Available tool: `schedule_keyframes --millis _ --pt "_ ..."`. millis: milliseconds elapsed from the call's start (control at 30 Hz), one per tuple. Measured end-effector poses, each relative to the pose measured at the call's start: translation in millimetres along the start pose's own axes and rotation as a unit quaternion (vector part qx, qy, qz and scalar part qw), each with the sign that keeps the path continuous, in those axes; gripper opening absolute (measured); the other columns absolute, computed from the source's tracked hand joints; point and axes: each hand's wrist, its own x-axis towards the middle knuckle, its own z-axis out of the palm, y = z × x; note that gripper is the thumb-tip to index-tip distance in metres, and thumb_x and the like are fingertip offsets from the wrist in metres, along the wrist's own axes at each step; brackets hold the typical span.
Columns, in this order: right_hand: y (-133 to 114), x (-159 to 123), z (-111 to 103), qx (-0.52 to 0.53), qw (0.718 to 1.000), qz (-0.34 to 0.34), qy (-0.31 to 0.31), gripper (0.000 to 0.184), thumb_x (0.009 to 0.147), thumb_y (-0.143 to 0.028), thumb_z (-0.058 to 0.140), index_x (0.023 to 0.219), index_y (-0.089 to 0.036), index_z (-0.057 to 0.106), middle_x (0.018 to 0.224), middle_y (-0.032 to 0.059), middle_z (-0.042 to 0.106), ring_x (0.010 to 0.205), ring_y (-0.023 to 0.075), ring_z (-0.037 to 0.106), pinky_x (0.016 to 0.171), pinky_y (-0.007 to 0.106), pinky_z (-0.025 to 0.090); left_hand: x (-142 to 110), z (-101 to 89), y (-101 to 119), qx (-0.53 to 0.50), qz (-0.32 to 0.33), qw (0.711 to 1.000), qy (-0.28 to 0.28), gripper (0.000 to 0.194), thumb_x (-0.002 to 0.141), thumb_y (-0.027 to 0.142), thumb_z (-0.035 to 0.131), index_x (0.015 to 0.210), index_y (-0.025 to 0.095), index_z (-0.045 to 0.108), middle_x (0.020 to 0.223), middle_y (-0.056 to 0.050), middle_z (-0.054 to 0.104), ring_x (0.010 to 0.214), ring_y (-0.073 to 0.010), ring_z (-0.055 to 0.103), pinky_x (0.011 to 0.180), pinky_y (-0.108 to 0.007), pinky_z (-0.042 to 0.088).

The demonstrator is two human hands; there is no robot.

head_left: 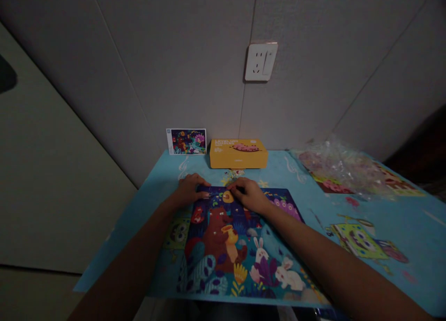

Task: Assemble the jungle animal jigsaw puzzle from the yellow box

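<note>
A jigsaw puzzle [237, 246] showing a brown bear, white rabbits and plants lies flat on the blue table [400, 219] in front of me. My left hand [190, 188] rests on its far left corner, fingers curled and pressing down on the pieces. My right hand [249, 193] lies on the far edge near the middle, fingers bent with the tips pressing the pieces beside a yellow spot in the picture. Neither hand lifts anything that I can make out.
A yellow puzzle box [239, 153] stands against the wall behind the puzzle. A small reference picture card [186, 141] leans on the wall to its left. Crumpled clear plastic bags [341, 167] lie at the far right. A wall socket [260, 62] sits above.
</note>
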Motion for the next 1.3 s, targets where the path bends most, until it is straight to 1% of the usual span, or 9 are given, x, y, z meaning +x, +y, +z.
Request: schedule_keyframes --millis 567,633,733,800,933,1000,1100,1167,1300 --pt "7 -4 -2 0.017 1.000 -0.011 0.002 0.020 0.084 -0.010 0.054 0.089 -0.017 0.072 0.085 0.0056 0.068 0.083 0.0176 0.061 0.079 0.031 0.046 6 -0.2 0 0.009 -0.034 0.999 -0.030 0.031 0.071 0.040 0.073 0.097 0.023 0.071 0.101 -0.004 0.065 0.106 -0.0296 0.054 0.096 -0.049 0.034" --pt "5 -5 -1 -0.002 1.000 -0.024 0.001 0.020 0.084 -0.010 0.054 0.091 -0.017 0.071 0.086 0.0058 0.067 0.086 0.0184 0.059 0.082 0.033 0.045 3 6.8 4 0.031 -0.002 1.000 0.002 0.032 0.076 0.038 0.069 0.105 0.024 0.070 0.108 -0.006 0.063 0.110 -0.0298 0.053 0.098 -0.049 0.034" --pt "-2 -9 1 -0.077 0.995 -0.062 0.005 0.021 0.085 -0.014 0.054 0.100 -0.016 0.069 0.095 0.0088 0.063 0.095 0.0211 0.055 0.088 0.036 0.043 -2 26.0 17 0.071 0.100 0.991 0.058 0.047 0.085 0.036 0.059 0.129 0.020 0.057 0.136 -0.011 0.052 0.128 -0.0302 0.042 0.107 -0.047 0.031" --pt "-9 -12 4 -0.140 0.987 -0.082 -0.001 0.025 0.089 -0.018 0.050 0.108 -0.014 0.066 0.100 0.0118 0.060 0.097 0.0227 0.052 0.089 0.037 0.043 -4 39.4 29 0.110 0.135 0.983 0.050 0.052 0.093 0.042 0.047 0.138 0.016 0.048 0.148 -0.014 0.041 0.138 -0.0312 0.032 0.112 -0.049 0.026" --pt "-21 -20 6 -0.204 0.975 -0.083 -0.019 0.036 0.096 -0.025 0.040 0.122 -0.010 0.058 0.111 0.0159 0.059 0.104 0.0244 0.051 0.094 0.039 0.042 -7 50.7 40 0.177 0.134 0.975 0.026 0.057 0.098 0.046 0.033 0.144 0.015 0.039 0.155 -0.013 0.031 0.144 -0.0318 0.023 0.113 -0.051 0.024" --pt "-21 -28 3 -0.206 0.974 -0.089 -0.036 0.043 0.097 -0.030 0.039 0.131 -0.009 0.052 0.126 0.0179 0.056 0.117 0.0258 0.049 0.103 0.042 0.038 -10 48.6 39 0.189 0.137 0.972 0.022 0.060 0.097 0.048 0.033 0.146 0.013 0.037 0.155 -0.014 0.030 0.144 -0.0330 0.021 0.113 -0.051 0.025" --pt "-17 -50 -8 -0.206 0.972 -0.080 -0.076 0.056 0.097 -0.041 0.040 0.144 -0.012 0.040 0.149 0.0170 0.039 0.137 0.0291 0.033 0.113 0.050 0.026 -21 41.5 31 0.190 0.155 0.969 0.017 0.063 0.097 0.048 0.035 0.149 0.014 0.033 0.156 -0.013 0.029 0.145 -0.0333 0.020 0.113 -0.052 0.025" --pt "-14 -71 -20 -0.211 0.972 -0.050 -0.091 0.061 0.096 -0.048 0.039 0.148 -0.017 0.035 0.155 0.0146 0.030 0.143 0.0315 0.024 0.114 0.055 0.021 -35 36.4 24 0.188 0.176 0.966 0.000 0.063 0.096 0.047 0.035 0.150 0.016 0.029 0.156 -0.011 0.029 0.145 -0.0318 0.021 0.114 -0.051 0.025" --pt "-12 -124 -46 -0.231 0.969 -0.011 -0.090 0.064 0.094 -0.052 0.043 0.151 -0.028 0.028 0.158 0.0087 0.023 0.146 0.0320 0.016 0.115 0.058 0.015 -78 29.8 12 0.206 0.182 0.962 -0.011 0.070 0.095 0.051 0.037 0.153 0.019 0.016 0.157 -0.009 0.025 0.145 -0.0292 0.023 0.116 -0.049 0.023"
